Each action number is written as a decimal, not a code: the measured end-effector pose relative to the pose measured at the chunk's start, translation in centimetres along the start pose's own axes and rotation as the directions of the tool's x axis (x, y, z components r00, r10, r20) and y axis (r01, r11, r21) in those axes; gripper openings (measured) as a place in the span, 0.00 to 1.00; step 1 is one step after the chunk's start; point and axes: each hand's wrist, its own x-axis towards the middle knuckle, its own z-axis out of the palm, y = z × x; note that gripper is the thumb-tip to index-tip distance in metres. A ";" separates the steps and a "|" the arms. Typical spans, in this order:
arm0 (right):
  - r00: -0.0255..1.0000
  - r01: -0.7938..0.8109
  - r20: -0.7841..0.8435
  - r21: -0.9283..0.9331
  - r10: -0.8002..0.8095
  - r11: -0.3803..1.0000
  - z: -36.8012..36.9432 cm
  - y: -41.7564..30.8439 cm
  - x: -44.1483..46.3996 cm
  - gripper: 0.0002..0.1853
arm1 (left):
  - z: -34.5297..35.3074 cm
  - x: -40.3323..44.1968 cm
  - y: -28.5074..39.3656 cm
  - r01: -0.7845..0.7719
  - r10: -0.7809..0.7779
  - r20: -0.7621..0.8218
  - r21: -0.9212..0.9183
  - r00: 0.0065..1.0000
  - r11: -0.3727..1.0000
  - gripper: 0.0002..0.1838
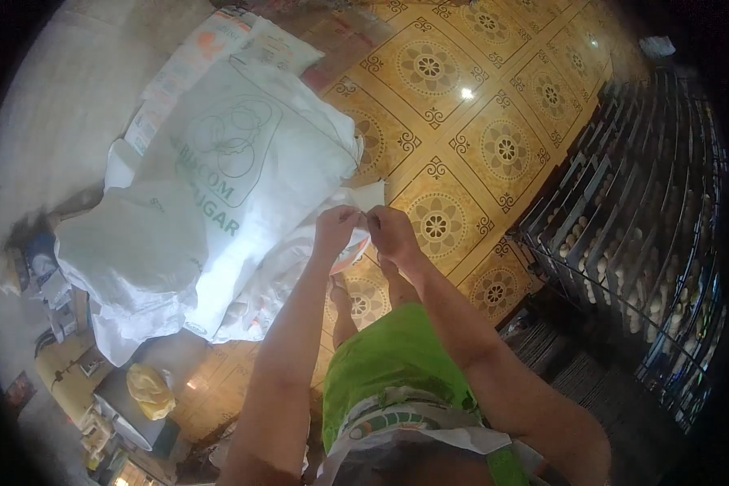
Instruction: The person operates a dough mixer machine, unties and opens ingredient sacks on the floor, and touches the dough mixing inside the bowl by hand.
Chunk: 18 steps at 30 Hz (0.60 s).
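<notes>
Both hands meet near the middle of the view, just right of a large white sack [259, 154] with green print. My left hand [338, 227] is closed, its fingertips pinched together at the edge of a white bag [368, 194]. Beside it, my right hand [390, 229] is closed too, with thumb and forefinger together almost touching the left fingertips. Something thin and dark seems to lie between the two pinches, too small to name. Below the hands hangs white plastic with an orange-red mark.
More stacked sacks [287, 49] lie behind the large one. A tall rack [616, 219] of trays with pale round pieces stands at the right. At lower left are a yellow plastic bag [150, 391] and a machine. The floor [462, 170] is patterned tile.
</notes>
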 end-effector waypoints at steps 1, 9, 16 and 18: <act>1.000 0.000 0.000 0.000 0.000 1.000 0.0 0.0 0.1 0.10 | 0.0 0.0 0.0 -0.011 0.011 0.002 -0.007 1.000 1.000 0.12; 0.976 -0.210 0.132 0.355 0.174 0.911 0.8 0.4 0.7 0.10 | 0.0 -0.5 -0.4 -0.059 0.057 0.017 0.140 0.998 0.988 0.11; 0.878 -0.409 0.464 0.599 0.118 0.688 2.0 2.0 2.0 0.11 | -1.0 -1.5 0.1 -0.317 0.308 0.087 0.394 0.947 0.863 0.11; 0.848 -0.485 0.483 0.541 0.218 0.687 1.9 2.1 2.0 0.12 | -1.5 -2.2 0.8 -0.281 0.265 0.092 0.314 0.960 0.907 0.11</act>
